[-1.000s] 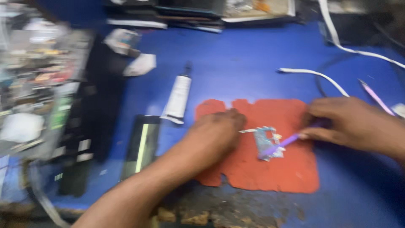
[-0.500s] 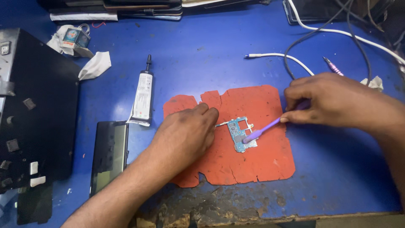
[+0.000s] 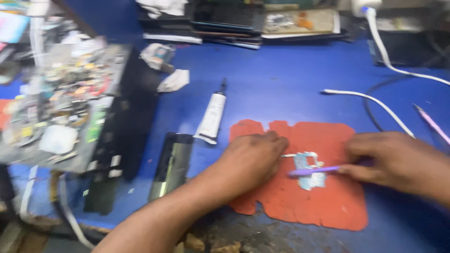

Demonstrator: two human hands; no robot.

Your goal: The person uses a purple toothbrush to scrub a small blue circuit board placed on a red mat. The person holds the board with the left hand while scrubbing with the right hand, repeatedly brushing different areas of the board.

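Note:
A small blue circuit board (image 3: 309, 171) lies on an orange-red mat (image 3: 323, 201) on the blue table. My left hand (image 3: 251, 159) rests on the mat and its fingertips press the board's left edge. In my right hand (image 3: 393, 161) is a thin purple tool (image 3: 311, 171), its tip lying across the board. The picture is blurred by motion.
A white tube of glue (image 3: 212, 115) and a dark phone body (image 3: 172, 164) lie left of the mat. A black box topped with loose parts (image 3: 70, 107) stands at far left. White cables (image 3: 375, 100) run across the back right. Stacked devices (image 3: 243, 21) line the far edge.
The view has swung so the box at left shows its cluttered top again. Both hands stay on the board and tool; the tool now lies flatter across the board.

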